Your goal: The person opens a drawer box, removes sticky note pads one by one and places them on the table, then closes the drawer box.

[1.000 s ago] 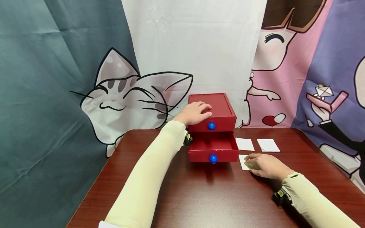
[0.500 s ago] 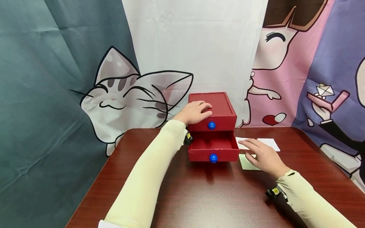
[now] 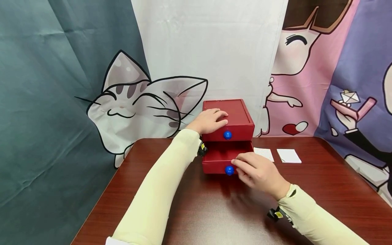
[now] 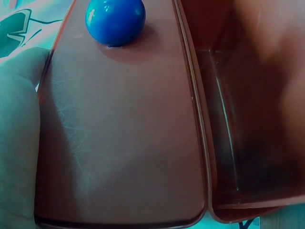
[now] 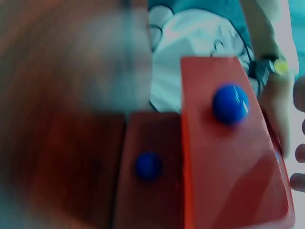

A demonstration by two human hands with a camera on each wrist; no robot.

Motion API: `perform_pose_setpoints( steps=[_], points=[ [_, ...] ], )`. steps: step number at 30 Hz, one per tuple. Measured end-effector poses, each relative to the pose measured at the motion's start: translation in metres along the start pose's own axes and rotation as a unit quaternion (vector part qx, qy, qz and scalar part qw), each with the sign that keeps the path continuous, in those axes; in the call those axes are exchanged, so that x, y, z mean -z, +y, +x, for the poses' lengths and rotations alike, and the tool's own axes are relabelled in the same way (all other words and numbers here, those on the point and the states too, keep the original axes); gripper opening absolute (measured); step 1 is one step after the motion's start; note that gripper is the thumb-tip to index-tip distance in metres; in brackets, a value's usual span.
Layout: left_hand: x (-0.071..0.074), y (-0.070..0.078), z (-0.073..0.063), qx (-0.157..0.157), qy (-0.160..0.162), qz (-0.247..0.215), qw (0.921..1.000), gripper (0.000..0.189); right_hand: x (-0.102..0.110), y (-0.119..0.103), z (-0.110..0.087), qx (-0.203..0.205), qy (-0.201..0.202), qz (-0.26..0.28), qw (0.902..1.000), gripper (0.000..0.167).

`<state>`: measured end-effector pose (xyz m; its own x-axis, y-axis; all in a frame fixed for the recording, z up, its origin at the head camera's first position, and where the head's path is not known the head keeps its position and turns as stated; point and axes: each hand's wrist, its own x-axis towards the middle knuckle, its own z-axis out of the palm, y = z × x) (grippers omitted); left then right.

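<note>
A red two-drawer box (image 3: 228, 115) stands at the back of the table. Its upper drawer, with a blue knob (image 3: 227, 135), is closed. The lower drawer (image 3: 214, 167) is pulled out, with its own blue knob (image 3: 229, 170) on the front. My left hand (image 3: 208, 121) rests on the box's top at its left front edge. In front of the lower drawer's right side is my right hand (image 3: 261, 173), loosely bent, holding nothing, fingertips near the lower knob. In the right wrist view the fingertips (image 5: 299, 152) show apart from both knobs. The pale green paper square is hidden, behind the right hand.
Two white paper squares lie right of the box, the nearer one (image 3: 264, 153) partly covered by the right hand, the other (image 3: 289, 156) in full view. The brown table (image 3: 196, 211) reaches back to a printed curtain (image 3: 208, 51).
My right hand has let go of a pale green paper, leaving it on the white square right of the drawer, then moved left to the lower drawer's front. The left hand has stayed put.
</note>
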<state>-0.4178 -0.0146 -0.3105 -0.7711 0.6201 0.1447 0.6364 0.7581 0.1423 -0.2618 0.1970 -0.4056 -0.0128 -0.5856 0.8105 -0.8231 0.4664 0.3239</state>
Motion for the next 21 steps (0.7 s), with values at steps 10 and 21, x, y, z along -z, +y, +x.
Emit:
perform_pose_setpoints(
  steps=[10, 21],
  points=[
    [-0.002, 0.0, 0.0, -0.002, 0.004, -0.001, 1.0, 0.049, -0.029, -0.022, -0.003, -0.006, -0.077, 0.005, 0.997, 0.024],
    [0.001, 0.003, -0.001, -0.004, 0.003, -0.003, 1.0, 0.048, -0.034, -0.029, -0.007, -0.041, -0.177, -0.029, 0.9829, 0.025]
  ],
)
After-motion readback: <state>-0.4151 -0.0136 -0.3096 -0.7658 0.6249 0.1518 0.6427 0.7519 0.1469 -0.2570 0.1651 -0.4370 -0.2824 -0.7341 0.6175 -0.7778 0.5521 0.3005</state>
